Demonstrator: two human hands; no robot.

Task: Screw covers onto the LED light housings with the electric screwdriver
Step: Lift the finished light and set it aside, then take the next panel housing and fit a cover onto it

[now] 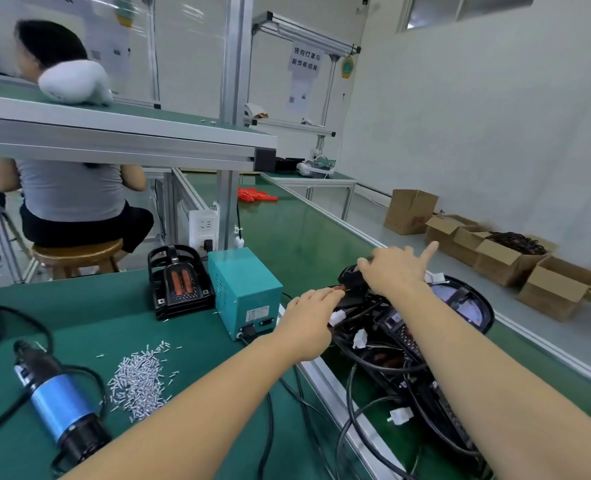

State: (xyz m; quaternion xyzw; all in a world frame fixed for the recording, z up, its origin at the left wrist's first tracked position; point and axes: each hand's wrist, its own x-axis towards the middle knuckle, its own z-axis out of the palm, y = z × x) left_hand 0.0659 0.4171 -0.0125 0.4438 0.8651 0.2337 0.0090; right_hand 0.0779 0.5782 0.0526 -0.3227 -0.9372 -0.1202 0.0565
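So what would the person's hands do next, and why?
Probably lift the black light housing off the tangled pile on the green belt toward the bench: both the left hand and right hand grip it, while the blue electric screwdriver and loose silver screws lie unused.

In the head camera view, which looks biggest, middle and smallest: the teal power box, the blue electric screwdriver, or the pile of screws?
Largest to smallest, as they look:
1. blue electric screwdriver, though it lies nearest the camera, which inflates it
2. teal power box, looking nearly as big, so this ranking is unsure
3. pile of screws, looking clearly smaller
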